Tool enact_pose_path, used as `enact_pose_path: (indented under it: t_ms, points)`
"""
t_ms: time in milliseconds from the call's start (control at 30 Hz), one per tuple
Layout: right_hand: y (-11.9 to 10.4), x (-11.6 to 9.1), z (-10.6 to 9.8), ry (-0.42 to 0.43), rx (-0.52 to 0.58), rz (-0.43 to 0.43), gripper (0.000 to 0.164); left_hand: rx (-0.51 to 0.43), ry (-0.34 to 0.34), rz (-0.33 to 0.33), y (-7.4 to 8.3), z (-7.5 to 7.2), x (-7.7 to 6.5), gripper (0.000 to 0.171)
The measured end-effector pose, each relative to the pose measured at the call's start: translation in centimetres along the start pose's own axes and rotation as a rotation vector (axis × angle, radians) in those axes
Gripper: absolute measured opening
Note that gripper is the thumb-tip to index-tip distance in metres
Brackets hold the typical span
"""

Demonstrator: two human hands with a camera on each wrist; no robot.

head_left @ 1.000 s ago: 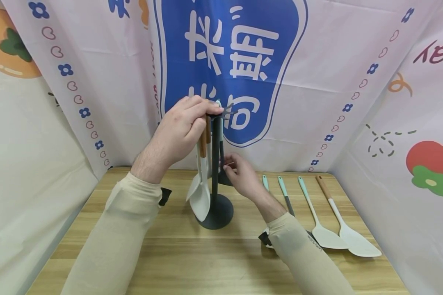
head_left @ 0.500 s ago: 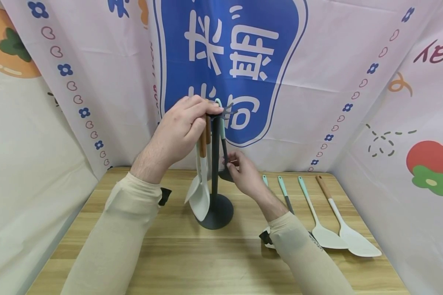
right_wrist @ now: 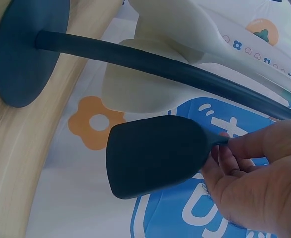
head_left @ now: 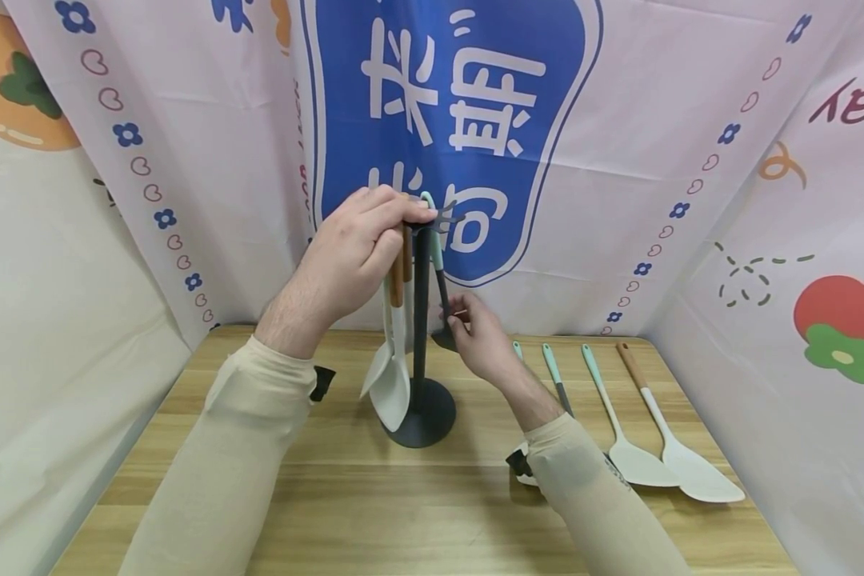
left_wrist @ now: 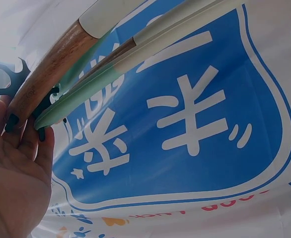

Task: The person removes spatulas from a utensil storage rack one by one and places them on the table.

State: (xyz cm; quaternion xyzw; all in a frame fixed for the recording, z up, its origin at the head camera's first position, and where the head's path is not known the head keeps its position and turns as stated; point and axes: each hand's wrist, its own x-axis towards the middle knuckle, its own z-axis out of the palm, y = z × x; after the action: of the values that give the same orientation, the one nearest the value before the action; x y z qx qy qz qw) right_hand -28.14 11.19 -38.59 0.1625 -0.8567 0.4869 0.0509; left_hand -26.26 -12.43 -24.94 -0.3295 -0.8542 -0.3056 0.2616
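A dark utensil stand (head_left: 421, 320) with a round base stands upright on the table. My left hand (head_left: 356, 248) rests over its top, fingers extended across the hooks (left_wrist: 11, 82) and the hanging handle ends. Beneath that hand hang white-headed utensils, among them a wooden-handled spoon (head_left: 390, 400). On the stand's right side a dark spatula (right_wrist: 158, 156) with a mint handle hangs from the top, slightly slanted. My right hand (head_left: 478, 340) pinches its shaft just above the blade between thumb and fingers. In the right wrist view the blade is apart from the pole.
Several utensils lie at the right of the wooden table (head_left: 295, 496): a mint-handled white turner (head_left: 637, 464), a wooden-handled white turner (head_left: 698, 476) and mint-handled ones partly hidden by my right forearm. Printed cloth (head_left: 662, 96) walls the back and sides.
My right hand has shifted slightly right, drawing the spatula's lower end away from the pole, so it now slants. The mint handle's top loop shows more. My left hand stays put.
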Motion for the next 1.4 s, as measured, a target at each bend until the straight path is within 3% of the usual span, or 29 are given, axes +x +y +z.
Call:
enact_pose_path:
  t_ms: [867, 1400]
  points:
    - [1.1, 1.3, -3.2, 0.074, -0.059, 0.017, 0.03, 0.002, 0.002, 0.017, 0.1, 0.1, 0.1, 0.049]
    - [1.7, 0.8, -4.3, 0.067, 0.046, 0.048, 0.032, 0.012, -0.001, 0.0, 0.1, 0.0, 0.0, 0.049]
